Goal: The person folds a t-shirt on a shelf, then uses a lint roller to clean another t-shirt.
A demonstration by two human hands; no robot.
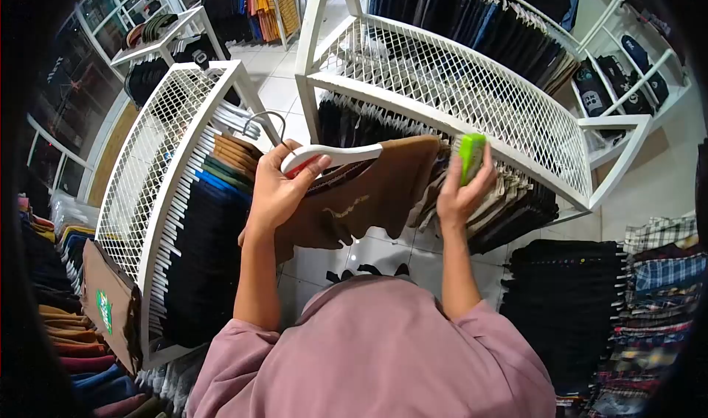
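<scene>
Racks of hanging clothes crowd round me in a shop, with pale tiled floor (383, 252) showing between them. Nearest, at 6 o'clock, is my pink top (376, 351), and both forearms rise from it toward the middle of the view.

My left hand (276, 189), at 10 o'clock of centre, is closed round one end of a white hanger (339, 152), thumb on top and fingers curled beneath, holding it level. A brown garment (369, 193) hangs from it, on no rail, in the air between my two hands and above the floor. My right hand (459, 193), at 2 o'clock of centre, is wrapped round a small green tool (472, 156). Its upper end stands clear of my fingers at the garment's right edge. I cannot tell whether it touches the cloth, or what sort of tool it is. The hands are apart, one at each end of the hanger.

As I judge it, the work is midway: the garment is up and the tool is at it, but the piece is not on a rail.

Behind it, from 12 to 3 o'clock, runs a white mesh rack (457, 86) with dark and khaki trousers beneath. A second mesh rack (158, 160) stands at 9 o'clock, plaid shirts (664, 270) hang at 4 o'clock, and dark clothes (479, 12) line the far side at 12 o'clock.
</scene>
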